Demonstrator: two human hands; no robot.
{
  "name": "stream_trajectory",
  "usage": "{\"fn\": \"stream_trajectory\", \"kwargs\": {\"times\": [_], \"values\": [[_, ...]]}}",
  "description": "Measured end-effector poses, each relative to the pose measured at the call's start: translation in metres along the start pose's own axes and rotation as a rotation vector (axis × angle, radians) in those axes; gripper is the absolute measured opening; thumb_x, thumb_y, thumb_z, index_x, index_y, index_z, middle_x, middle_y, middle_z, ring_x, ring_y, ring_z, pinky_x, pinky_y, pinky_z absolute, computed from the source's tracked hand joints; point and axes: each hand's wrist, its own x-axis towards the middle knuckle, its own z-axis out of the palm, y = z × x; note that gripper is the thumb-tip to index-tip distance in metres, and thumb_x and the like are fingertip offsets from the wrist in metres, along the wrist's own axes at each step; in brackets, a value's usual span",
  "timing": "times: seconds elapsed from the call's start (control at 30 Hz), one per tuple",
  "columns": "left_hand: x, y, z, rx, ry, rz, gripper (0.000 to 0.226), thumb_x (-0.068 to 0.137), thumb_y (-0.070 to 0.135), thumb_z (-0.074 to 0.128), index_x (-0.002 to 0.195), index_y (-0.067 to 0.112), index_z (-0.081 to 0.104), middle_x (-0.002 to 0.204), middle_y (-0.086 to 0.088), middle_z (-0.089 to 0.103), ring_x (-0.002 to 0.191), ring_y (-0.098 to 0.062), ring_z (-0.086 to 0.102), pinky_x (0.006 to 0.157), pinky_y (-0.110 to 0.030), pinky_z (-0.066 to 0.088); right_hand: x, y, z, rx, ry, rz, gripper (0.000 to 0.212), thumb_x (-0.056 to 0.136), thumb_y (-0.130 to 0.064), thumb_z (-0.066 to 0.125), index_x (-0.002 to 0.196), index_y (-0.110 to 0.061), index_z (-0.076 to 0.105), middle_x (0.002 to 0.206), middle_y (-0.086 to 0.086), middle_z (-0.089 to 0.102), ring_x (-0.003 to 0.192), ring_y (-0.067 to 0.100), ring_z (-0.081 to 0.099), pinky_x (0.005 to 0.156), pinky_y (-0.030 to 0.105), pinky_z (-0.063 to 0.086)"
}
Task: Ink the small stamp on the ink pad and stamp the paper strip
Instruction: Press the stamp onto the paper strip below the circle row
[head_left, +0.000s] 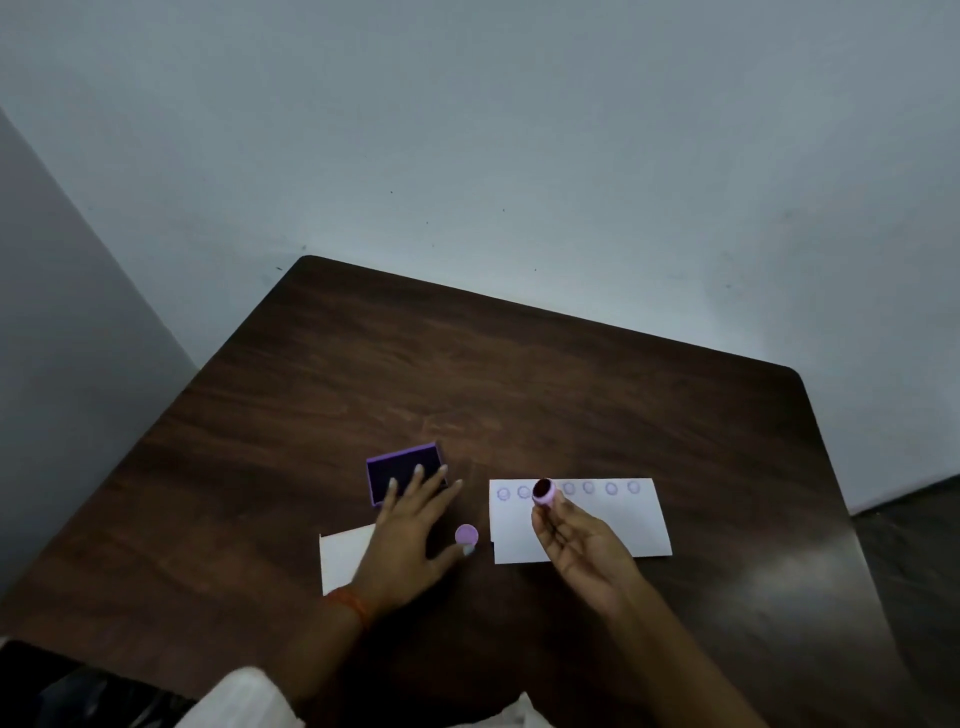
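Observation:
A small pink round stamp (544, 492) is pinched in the fingertips of my right hand (576, 545), tilted so its dark inked face shows, just above the white paper strip (618, 525). The strip carries a row of several faint purple ring prints along its far edge. An open purple ink pad (402, 470) lies to the left of the strip. My left hand (410, 535) rests flat with fingers spread, fingertips on the near edge of the ink pad. A round pink cap (466, 534) lies on the table by my left thumb.
A dark wooden table (519, 374) stands against a pale wall. Another white paper (343, 564) lies partly under my left wrist. The table's right edge drops off to a dark floor.

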Motion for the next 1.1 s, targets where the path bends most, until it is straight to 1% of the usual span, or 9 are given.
{"fn": "stream_trajectory", "kwargs": {"times": [0.17, 0.4, 0.5, 0.63, 0.7, 0.8, 0.9, 1.0, 1.1], "values": [[0.014, 0.019, 0.021, 0.066, -0.068, 0.017, 0.073, 0.083, 0.056, 0.053, 0.144, 0.035, 0.020, 0.157, 0.013, 0.004, 0.147, -0.017, -0.004, 0.113, -0.037, -0.015, 0.001, 0.004, -0.005, -0.060, 0.050, -0.028, 0.013, 0.087, -0.008, 0.059, 0.093, 0.000, 0.067, 0.078, 0.014, 0.077, 0.091, 0.025, 0.066, 0.074, 0.035, 0.056], [0.028, 0.014, 0.033, 0.193, -0.128, -0.011, 0.073, 0.081, 0.065, 0.047, 0.143, 0.042, 0.016, 0.160, 0.003, 0.003, 0.145, -0.020, -0.015, 0.114, -0.047, -0.017, 0.013, 0.011, -0.006, -0.261, 0.119, -0.115, 0.010, 0.088, -0.008, 0.058, 0.087, -0.010, 0.067, 0.098, 0.013, 0.068, 0.100, 0.025, 0.063, 0.097, 0.038, 0.048], [0.028, 0.013, 0.037, 0.223, -0.112, -0.015, 0.074, 0.080, 0.068, 0.044, 0.143, 0.042, 0.018, 0.160, 0.003, 0.002, 0.140, -0.017, -0.022, 0.111, -0.046, -0.021, 0.016, 0.011, -0.004, -0.325, 0.156, -0.124, 0.009, 0.088, -0.007, 0.058, 0.094, -0.009, 0.065, 0.102, 0.013, 0.067, 0.107, 0.026, 0.061, 0.101, 0.039, 0.047], [0.029, 0.014, 0.039, 0.262, -0.117, -0.028, 0.077, 0.078, 0.072, 0.040, 0.144, 0.040, 0.017, 0.160, 0.003, 0.000, 0.139, -0.017, -0.023, 0.109, -0.046, -0.024, 0.019, 0.009, 0.000, -0.427, 0.216, -0.138, 0.027, 0.085, -0.006, 0.062, 0.112, -0.005, 0.060, 0.116, 0.014, 0.065, 0.110, 0.026, 0.062, 0.102, 0.040, 0.048], [0.029, 0.014, 0.040, 0.267, -0.122, -0.032, 0.077, 0.078, 0.073, 0.039, 0.144, 0.040, 0.016, 0.160, 0.003, 0.000, 0.139, -0.017, -0.023, 0.108, -0.046, -0.025, 0.020, 0.010, 0.003, -0.509, 0.262, -0.185, 0.030, 0.082, -0.009, 0.067, 0.111, -0.007, 0.063, 0.117, 0.012, 0.065, 0.109, 0.024, 0.061, 0.100, 0.040, 0.050], [0.029, 0.013, 0.039, 0.264, -0.129, -0.033, 0.078, 0.077, 0.074, 0.039, 0.144, 0.040, 0.015, 0.160, 0.003, 0.000, 0.139, -0.017, -0.023, 0.108, -0.046, -0.025, 0.021, 0.014, 0.007, -0.762, 0.315, -0.339, 0.011, 0.078, -0.024, 0.072, 0.084, -0.027, 0.063, 0.098, -0.006, 0.064, 0.094, 0.010, 0.058, 0.090, 0.030, 0.051], [0.029, 0.014, 0.038, 0.249, -0.120, -0.030, 0.078, 0.077, 0.073, 0.041, 0.144, 0.040, 0.017, 0.160, 0.004, 0.001, 0.139, -0.016, -0.023, 0.108, -0.046, -0.026, 0.021, 0.020, 0.007, -1.049, 0.310, -0.573, 0.013, 0.080, -0.029, 0.070, 0.084, -0.032, 0.058, 0.083, -0.017, 0.059, 0.078, -0.001, 0.055, 0.070, 0.011, 0.042], [0.029, 0.014, 0.038, 0.237, -0.118, -0.033, 0.078, 0.077, 0.074, 0.041, 0.143, 0.041, 0.017, 0.160, 0.004, 0.001, 0.140, -0.016, -0.023, 0.108, -0.046, -0.026, 0.022, 0.027, 0.008, -1.244, 0.276, -0.729, 0.009, 0.083, -0.028, 0.068, 0.089, -0.023, 0.064, 0.087, -0.010, 0.067, 0.078, -0.001, 0.059, 0.073, 0.011, 0.044], [0.029, 0.013, 0.038, 0.237, -0.131, -0.035, 0.077, 0.077, 0.073, 0.040, 0.143, 0.042, 0.016, 0.160, 0.005, 0.001, 0.139, -0.015, -0.024, 0.107, -0.046, -0.026, 0.025, 0.031, 0.010, -1.470, 0.266, -0.754, 0.022, 0.087, -0.030, 0.061, 0.103, -0.016, 0.064, 0.105, 0.002, 0.071, 0.094, 0.011, 0.062, 0.081, 0.017, 0.044]]}}
